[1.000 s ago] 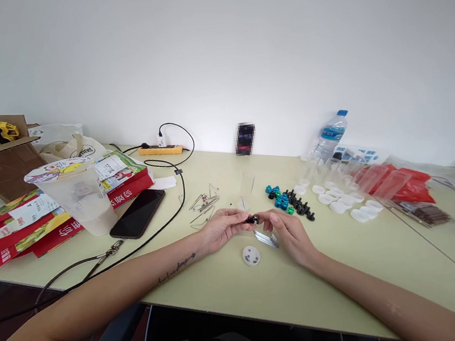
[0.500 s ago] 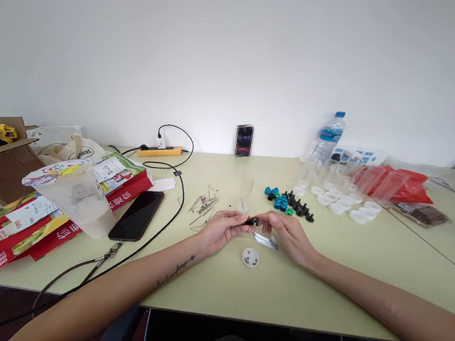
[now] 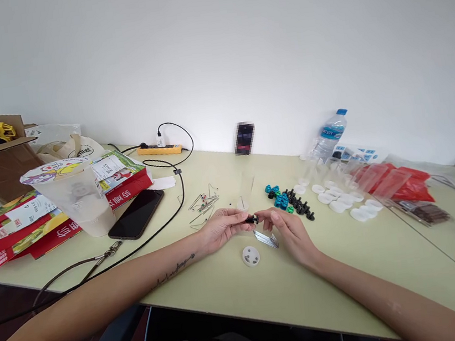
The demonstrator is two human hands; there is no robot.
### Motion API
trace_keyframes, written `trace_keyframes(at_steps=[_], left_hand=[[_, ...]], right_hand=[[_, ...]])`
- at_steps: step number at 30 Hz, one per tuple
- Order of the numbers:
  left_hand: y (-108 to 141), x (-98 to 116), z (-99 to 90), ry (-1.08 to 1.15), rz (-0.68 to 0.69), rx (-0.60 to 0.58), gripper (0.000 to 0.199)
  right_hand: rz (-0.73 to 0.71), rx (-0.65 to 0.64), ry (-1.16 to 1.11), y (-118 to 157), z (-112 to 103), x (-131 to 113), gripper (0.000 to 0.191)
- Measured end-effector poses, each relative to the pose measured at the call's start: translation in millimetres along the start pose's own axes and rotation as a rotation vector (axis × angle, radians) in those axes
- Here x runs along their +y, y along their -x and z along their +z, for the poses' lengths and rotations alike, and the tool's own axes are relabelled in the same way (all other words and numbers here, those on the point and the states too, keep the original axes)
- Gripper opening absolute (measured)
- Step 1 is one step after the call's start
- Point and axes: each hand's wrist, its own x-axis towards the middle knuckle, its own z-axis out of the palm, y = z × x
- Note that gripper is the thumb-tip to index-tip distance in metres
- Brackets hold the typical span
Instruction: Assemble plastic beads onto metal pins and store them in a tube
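Observation:
My left hand point(image 3: 227, 227) pinches a small black plastic part point(image 3: 252, 219) between thumb and fingers, above the table. My right hand point(image 3: 289, 230) is at the part's right end, its fingers curled; what lies between them is hidden. Beneath the hands lies a row of thin bent metal rods point(image 3: 265, 239). A round white cap point(image 3: 251, 256) with several small metal pieces in it is nearer me. Behind the hands stands a clear tube point(image 3: 247, 186) on a white base. Several black knob-like parts point(image 3: 299, 207) and blue parts point(image 3: 282, 201) lie to the right.
Bent wires point(image 3: 203, 203) lie left of the hands. Farther left are a phone point(image 3: 136, 215), a drink cup point(image 3: 85, 206) and a black cable point(image 3: 162, 215). White discs point(image 3: 335, 196), clear tubes point(image 3: 383, 180) and a water bottle point(image 3: 332, 134) are at right.
The black part tilts slightly, and more of its right end shows between the hands. The right fingers have shifted a little off it. The camera view has moved slightly.

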Motion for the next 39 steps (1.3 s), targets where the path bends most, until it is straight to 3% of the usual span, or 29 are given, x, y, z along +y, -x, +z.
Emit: trace_keyframes(at_steps=[39], left_hand=[[-0.1,-0.5,0.2,0.004,0.013,-0.013,0.02]], right_hand=[[0.03,0.008,0.019,-0.5,0.6,0.1,0.047]])
